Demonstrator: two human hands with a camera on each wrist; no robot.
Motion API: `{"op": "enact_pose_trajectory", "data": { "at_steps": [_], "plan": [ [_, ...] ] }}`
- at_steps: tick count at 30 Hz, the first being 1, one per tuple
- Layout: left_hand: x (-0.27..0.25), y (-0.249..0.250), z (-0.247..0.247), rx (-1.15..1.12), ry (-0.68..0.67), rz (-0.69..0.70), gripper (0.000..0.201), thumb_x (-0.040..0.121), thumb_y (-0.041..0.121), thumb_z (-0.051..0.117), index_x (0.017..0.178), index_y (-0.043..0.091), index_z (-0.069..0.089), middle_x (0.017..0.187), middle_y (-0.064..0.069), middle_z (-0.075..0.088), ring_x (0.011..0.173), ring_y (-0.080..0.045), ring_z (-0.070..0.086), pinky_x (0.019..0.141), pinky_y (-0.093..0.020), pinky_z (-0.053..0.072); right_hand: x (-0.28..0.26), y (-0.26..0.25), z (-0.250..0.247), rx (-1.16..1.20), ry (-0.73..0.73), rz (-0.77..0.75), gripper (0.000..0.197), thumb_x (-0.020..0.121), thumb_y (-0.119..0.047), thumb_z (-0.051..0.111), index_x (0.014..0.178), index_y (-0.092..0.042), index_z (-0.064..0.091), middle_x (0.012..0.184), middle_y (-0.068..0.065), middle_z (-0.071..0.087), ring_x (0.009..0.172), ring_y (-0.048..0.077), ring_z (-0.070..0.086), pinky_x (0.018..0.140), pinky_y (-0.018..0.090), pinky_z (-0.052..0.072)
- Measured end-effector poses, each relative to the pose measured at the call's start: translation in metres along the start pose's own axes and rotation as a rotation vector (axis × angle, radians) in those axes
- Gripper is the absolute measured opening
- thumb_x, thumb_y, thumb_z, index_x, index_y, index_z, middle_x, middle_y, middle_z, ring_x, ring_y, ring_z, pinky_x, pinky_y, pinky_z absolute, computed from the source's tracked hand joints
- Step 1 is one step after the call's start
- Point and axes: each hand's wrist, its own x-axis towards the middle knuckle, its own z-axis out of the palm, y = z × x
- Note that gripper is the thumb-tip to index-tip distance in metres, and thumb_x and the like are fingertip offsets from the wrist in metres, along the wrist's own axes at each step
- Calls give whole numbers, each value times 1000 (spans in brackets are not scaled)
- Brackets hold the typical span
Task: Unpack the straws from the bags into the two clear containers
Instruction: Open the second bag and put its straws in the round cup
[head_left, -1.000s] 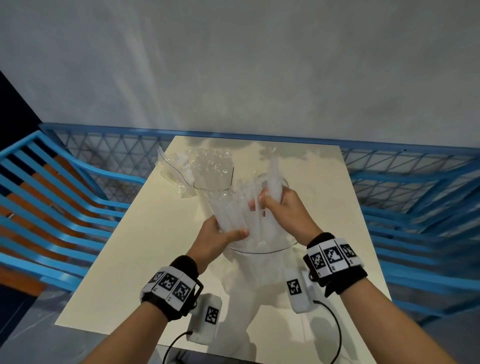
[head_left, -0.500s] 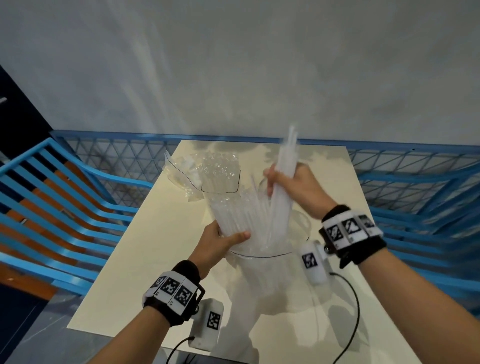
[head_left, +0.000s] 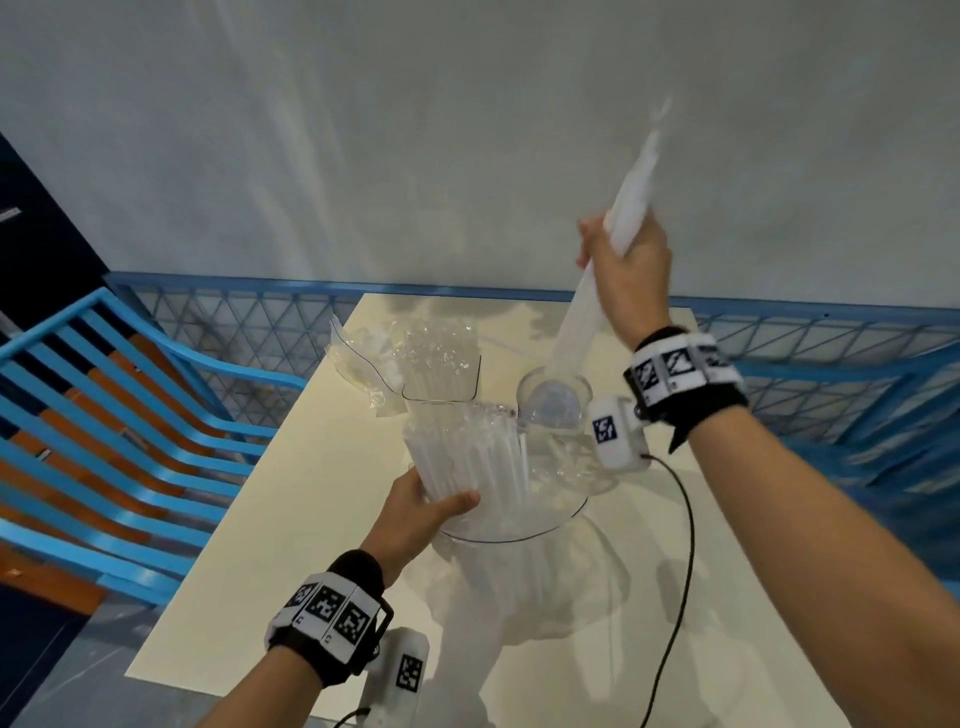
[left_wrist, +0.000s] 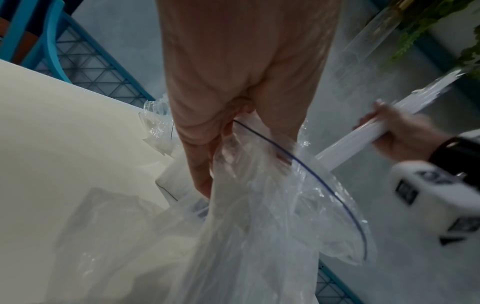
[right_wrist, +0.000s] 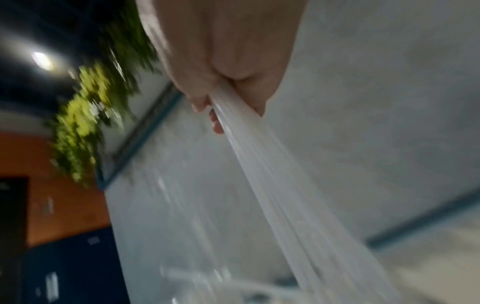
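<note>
My left hand (head_left: 441, 501) grips a clear plastic bag (head_left: 524, 519) around the white straws (head_left: 467, 457) still standing in it, held upright over the table. Seen from the left wrist, the fingers (left_wrist: 202, 164) curl into the crinkled bag (left_wrist: 272, 205). My right hand (head_left: 615, 249) is raised high and grips a bundle of straws (head_left: 631, 202). The bundle slants down, with its lower end just above a round clear container (head_left: 524, 387). In the blurred right wrist view the bundle (right_wrist: 272, 185) runs out of my fist. A second clear container (head_left: 441, 399), full of straws, stands behind the bag.
Crumpled empty bags (head_left: 358, 358) lie at the back left of the cream table (head_left: 291, 519). Blue railings (head_left: 156, 415) run along the left, back and right sides. A black cable (head_left: 685, 545) hangs from my right wrist over the table.
My right hand has pulled a bundle of straws up out of the bag and lifted it high to the right, over the round container. My left hand still holds the bag.
</note>
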Motion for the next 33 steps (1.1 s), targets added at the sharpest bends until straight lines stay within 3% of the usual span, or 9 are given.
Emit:
{"op": "enact_pose_trajectory", "data": {
  "at_steps": [2,5,7,13,18,20,24,29,33],
  "plan": [
    [-1,-1,0,-5,1,-4,36,79,13,78,111,21,63,104,2,74,90,-9,72,71,-23,57,-25,37,3,-142,-86,119,26,89,-24,64,103,-3,59,87,9,65,69,6,61,60,16,44],
    [-4,-4,1,-4,0,-6,35,79,13,77,110,21,63,103,2,74,88,-9,73,70,-22,56,-51,90,-1,-460,-441,414,52,84,-39,69,121,-5,54,113,12,63,103,27,61,77,26,45],
    [-5,-5,0,-4,2,-5,35,79,14,78,110,21,64,102,3,75,87,-8,73,68,-21,55,-54,102,-5,-534,-583,511,62,80,-40,73,126,-6,49,123,13,60,106,27,58,81,28,44],
    [-8,-8,0,3,13,-11,30,80,13,77,104,26,63,100,6,74,87,-7,72,65,-19,54,-31,67,-11,-502,-465,301,44,85,-15,69,126,-8,54,128,14,58,115,26,56,87,25,40],
    [-6,-7,0,17,21,4,34,79,11,77,109,21,64,103,2,74,94,-13,71,73,-23,56,-53,23,-16,-398,-510,170,17,90,-11,60,106,-14,66,102,5,70,93,17,66,77,19,48],
    [-4,-6,0,22,30,31,36,79,9,77,112,15,64,104,0,74,95,-14,71,74,-22,56,-80,20,-19,-352,-650,235,25,89,-19,62,114,-17,61,102,3,70,88,12,65,74,21,49],
    [-2,-5,3,-38,49,85,34,80,2,74,113,5,66,103,-6,75,92,-14,72,73,-19,56,-143,35,-19,-298,-799,380,68,75,-43,76,134,-25,47,123,-10,55,108,7,56,85,21,43],
    [-6,-17,4,-15,51,69,28,81,-7,69,101,12,67,89,4,75,82,-8,72,64,-14,53,-197,52,-15,-121,-723,358,57,70,-42,81,121,-23,60,115,-9,65,103,2,61,88,16,46],
    [-6,-24,3,42,-7,22,29,80,1,74,108,7,67,101,-8,74,92,-18,72,71,-18,55,-193,43,-16,-117,-483,285,34,71,-33,82,98,-20,65,94,-10,67,84,-7,58,72,5,40]
  ]
}}
